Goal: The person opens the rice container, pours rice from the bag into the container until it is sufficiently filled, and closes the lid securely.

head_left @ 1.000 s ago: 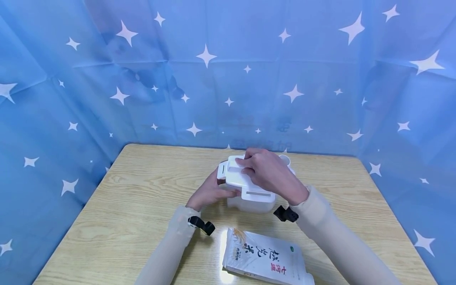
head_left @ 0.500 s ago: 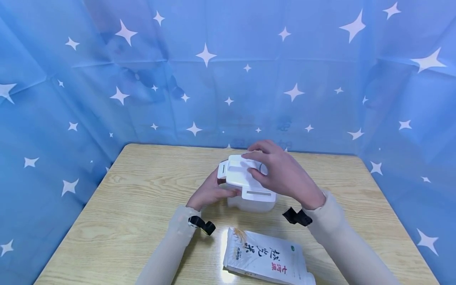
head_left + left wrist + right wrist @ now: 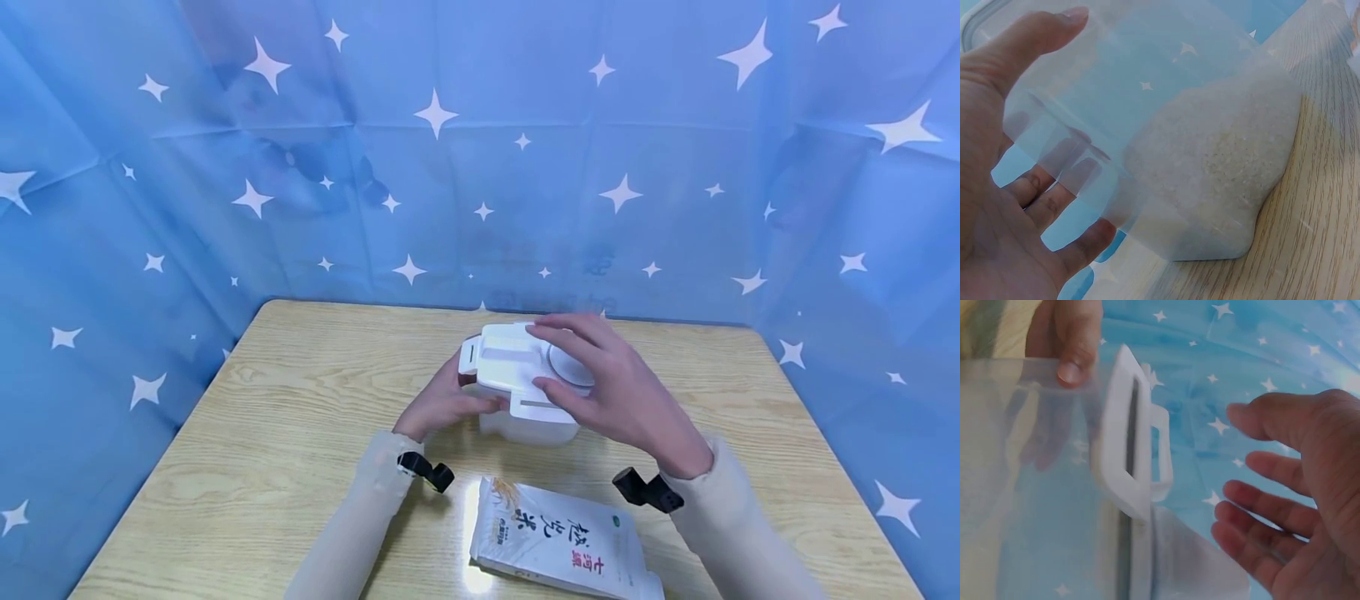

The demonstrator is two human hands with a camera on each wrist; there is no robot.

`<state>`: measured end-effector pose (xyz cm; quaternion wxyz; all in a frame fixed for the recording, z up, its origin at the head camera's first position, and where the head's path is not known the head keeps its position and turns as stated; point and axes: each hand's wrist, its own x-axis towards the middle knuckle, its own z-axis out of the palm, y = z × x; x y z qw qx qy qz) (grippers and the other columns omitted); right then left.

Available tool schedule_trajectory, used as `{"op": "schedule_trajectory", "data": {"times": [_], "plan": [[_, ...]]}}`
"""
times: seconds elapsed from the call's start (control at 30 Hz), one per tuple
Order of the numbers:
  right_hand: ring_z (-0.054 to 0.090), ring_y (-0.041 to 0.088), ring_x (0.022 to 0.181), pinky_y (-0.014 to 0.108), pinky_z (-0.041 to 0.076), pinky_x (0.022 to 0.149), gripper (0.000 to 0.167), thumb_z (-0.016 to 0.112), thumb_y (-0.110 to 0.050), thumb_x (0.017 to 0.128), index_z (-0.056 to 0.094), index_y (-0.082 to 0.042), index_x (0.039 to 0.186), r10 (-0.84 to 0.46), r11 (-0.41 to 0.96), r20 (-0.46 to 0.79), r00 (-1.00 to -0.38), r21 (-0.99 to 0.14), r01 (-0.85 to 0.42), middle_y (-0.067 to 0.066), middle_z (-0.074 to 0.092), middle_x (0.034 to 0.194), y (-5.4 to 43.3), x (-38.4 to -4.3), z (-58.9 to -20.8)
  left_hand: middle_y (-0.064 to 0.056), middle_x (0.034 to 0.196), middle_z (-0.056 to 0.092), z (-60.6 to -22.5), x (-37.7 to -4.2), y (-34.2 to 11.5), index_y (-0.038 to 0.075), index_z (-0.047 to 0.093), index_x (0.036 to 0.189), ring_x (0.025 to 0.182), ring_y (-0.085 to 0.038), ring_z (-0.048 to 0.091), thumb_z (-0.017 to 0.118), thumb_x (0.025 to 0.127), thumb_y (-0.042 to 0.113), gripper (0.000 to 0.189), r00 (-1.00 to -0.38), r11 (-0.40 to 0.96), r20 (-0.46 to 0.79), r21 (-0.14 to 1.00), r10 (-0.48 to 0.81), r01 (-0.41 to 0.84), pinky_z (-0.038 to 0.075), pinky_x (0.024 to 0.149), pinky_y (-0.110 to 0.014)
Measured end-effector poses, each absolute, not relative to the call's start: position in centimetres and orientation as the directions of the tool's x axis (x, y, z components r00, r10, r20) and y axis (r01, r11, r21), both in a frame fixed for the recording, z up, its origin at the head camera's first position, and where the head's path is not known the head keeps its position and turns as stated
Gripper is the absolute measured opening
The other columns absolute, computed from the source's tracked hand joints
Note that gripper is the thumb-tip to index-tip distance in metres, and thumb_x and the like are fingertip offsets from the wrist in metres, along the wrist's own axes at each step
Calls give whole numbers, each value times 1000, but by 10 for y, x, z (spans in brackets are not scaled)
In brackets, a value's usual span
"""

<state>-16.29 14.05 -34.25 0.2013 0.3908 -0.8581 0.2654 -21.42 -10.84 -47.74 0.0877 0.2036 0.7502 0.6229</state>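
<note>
A clear plastic rice container [image 3: 528, 429] stands on the table, with loose rice [image 3: 1222, 150] heaped in its lower part. On top sits its white lid [image 3: 510, 343], with hinged side flaps [image 3: 1110, 456] that stick outward and a raised handle [image 3: 1165, 450]. A round piece [image 3: 573, 367] rises from the lid's right side. My left hand [image 3: 447, 406] grips the container's left side, thumb across the near wall and fingers behind. Above the lid's right part hovers my right hand [image 3: 630, 392], fingers spread apart and holding nothing.
A white printed rice bag [image 3: 562, 542] lies flat near the table's front, before the container. The wooden table [image 3: 315, 417] ends at a blue curtain [image 3: 480, 167] with white stars, which also runs along both sides.
My right hand has let go of the lid's handle and drawn back to the right, its fingers opening. My left hand and the container have stayed in place.
</note>
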Motion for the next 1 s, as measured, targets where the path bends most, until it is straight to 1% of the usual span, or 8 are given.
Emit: {"op": "schedule_trajectory", "data": {"times": [0.1, 0.27, 0.43, 0.6, 0.77, 0.87, 1.0], "plan": [[58, 24, 129, 41, 57, 98, 59, 85, -19, 84, 63, -15, 139, -578, 538, 553, -600, -294, -790, 6, 60, 142, 141, -157, -348, 9, 142, 57, -477, -215, -109, 37, 43, 149, 132, -18, 53, 91, 77, 18, 89, -901, 152, 125, 967, 416, 204, 41, 116, -53], [58, 21, 127, 36, 60, 89, 56, 84, -19, 85, 64, -15, 138, -608, 531, 529, -591, -282, -799, 5, 61, 139, 141, -149, -360, 8, 143, 57, -479, -216, -109, 34, 43, 150, 132, -19, 53, 89, 79, 18, 86, -895, 150, 134, 965, 425, 216, 41, 116, -52], [60, 18, 123, 35, 62, 88, 52, 83, -20, 85, 66, -16, 134, -626, 549, 512, -589, -247, -798, 2, 63, 135, 140, -146, -369, 6, 143, 57, -480, -216, -109, 31, 44, 151, 132, -19, 53, 88, 80, 16, 85, -889, 140, 146, 964, 433, 227, 41, 116, -51], [63, 17, 116, 36, 63, 85, 46, 83, -18, 84, 69, -14, 128, -647, 543, 526, -552, -190, -818, 1, 66, 129, 138, -146, -374, 5, 142, 57, -478, -215, -109, 31, 44, 151, 131, -19, 53, 88, 80, 16, 85, -890, 141, 151, 963, 431, 232, 42, 115, -51], [63, 16, 111, 34, 62, 81, 34, 81, -13, 85, 73, -12, 118, -659, 540, 534, -530, -156, -827, -1, 69, 121, 138, -146, -377, 7, 142, 57, -478, -215, -109, 33, 43, 151, 131, -18, 53, 89, 79, 16, 87, -891, 146, 148, 962, 429, 230, 42, 115, -51], [63, 17, 111, 33, 62, 81, 30, 81, -11, 85, 75, -11, 114, -659, 543, 533, -530, -150, -826, -1, 70, 120, 137, -146, -378, 6, 142, 57, -477, -215, -109, 32, 43, 151, 131, -19, 54, 89, 78, 15, 87, -893, 145, 145, 963, 427, 225, 43, 115, -50], [63, 17, 111, 33, 62, 83, 30, 82, -10, 84, 75, -11, 113, -647, 556, 533, -544, -159, -816, -1, 70, 120, 136, -147, -380, 6, 142, 57, -477, -215, -109, 32, 44, 150, 131, -19, 54, 90, 78, 14, 87, -893, 144, 143, 964, 426, 224, 43, 114, -50]]}}
